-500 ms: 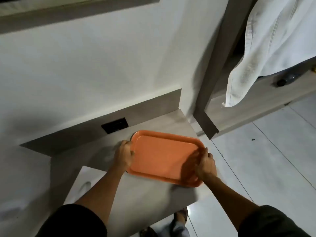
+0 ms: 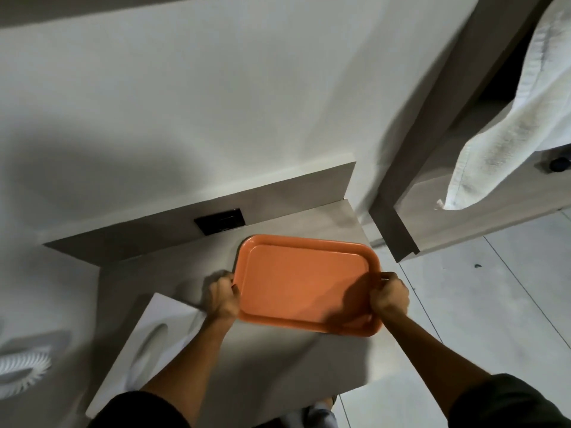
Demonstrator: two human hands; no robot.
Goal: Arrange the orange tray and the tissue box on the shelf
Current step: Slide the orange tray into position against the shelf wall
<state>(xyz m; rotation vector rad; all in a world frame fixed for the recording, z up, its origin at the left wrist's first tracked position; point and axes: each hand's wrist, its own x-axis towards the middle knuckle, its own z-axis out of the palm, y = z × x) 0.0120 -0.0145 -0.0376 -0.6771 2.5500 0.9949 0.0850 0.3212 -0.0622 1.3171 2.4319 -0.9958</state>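
Tray shifted slightly toward the shelf's right edge since the earlier frame. Orange tray [image 2: 304,284] sat flat on shelf [image 2: 268,366]; left hand [image 2: 224,299] and right hand [image 2: 390,296] gripped its short ends. Tissue box [image 2: 148,341] lay just left.

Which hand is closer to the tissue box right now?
Left. The left hand grips the orange tray's left edge, just above and right of the tissue box. The right hand holds the tray's right edge, across the tray from the box.
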